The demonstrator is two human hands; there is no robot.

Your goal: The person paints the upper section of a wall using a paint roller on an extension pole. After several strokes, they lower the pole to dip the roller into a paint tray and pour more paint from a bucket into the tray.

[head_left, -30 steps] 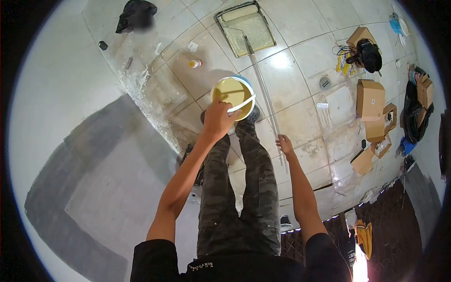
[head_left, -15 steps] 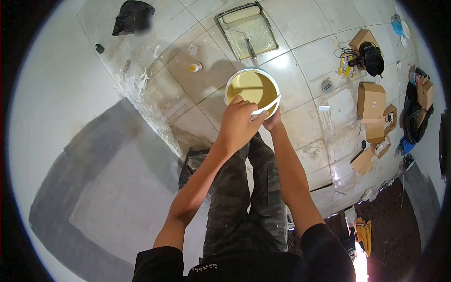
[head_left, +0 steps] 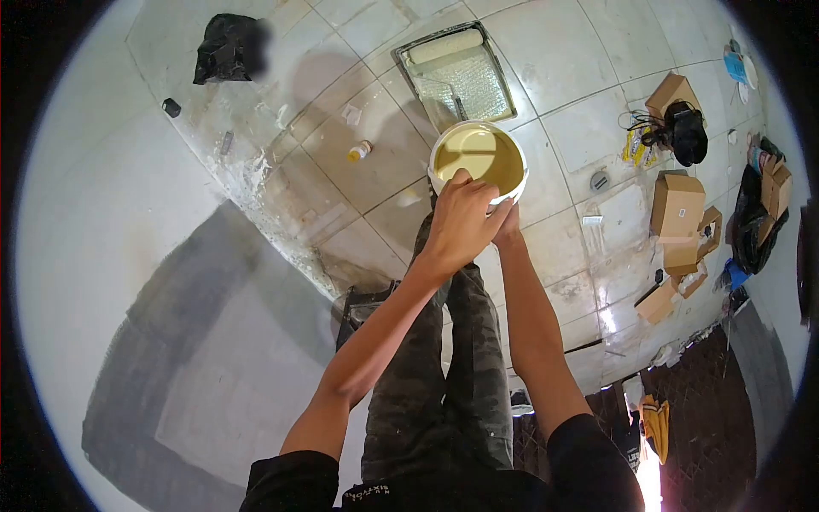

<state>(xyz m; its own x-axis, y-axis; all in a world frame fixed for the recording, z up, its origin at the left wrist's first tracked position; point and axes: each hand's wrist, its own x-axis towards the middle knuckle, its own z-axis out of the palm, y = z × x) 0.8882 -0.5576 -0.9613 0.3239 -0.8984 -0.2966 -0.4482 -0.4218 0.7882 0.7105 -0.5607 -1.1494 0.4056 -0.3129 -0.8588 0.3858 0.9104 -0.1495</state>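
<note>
A white paint bucket (head_left: 523,173) is held out in front of my legs, its mouth facing up and its inside pale yellow. My left hand (head_left: 467,209) is closed at the near rim, where the white handle also is. Against the near right side of the bucket, my right hand (head_left: 509,224) grips it, most of its fingers hidden behind the wall. Just beyond the bucket lies a paint tray (head_left: 478,81) on the tiles. A paint roller (head_left: 444,47) rests across the tray's far end; the bucket hides the lower part of its handle.
Left of the bucket lie a small bottle with an orange top (head_left: 360,151) and a black plastic bag (head_left: 226,49). Cardboard boxes (head_left: 678,209), a round grey lid (head_left: 600,181) and a black object with cables (head_left: 685,132) are to the right. A partly grey-painted wall (head_left: 205,341) borders the left.
The bucket and both hands have shifted right and closer to the tray, so the bucket now overlaps the tray's near edge. The view has also shifted slightly. Both hands keep their hold.
</note>
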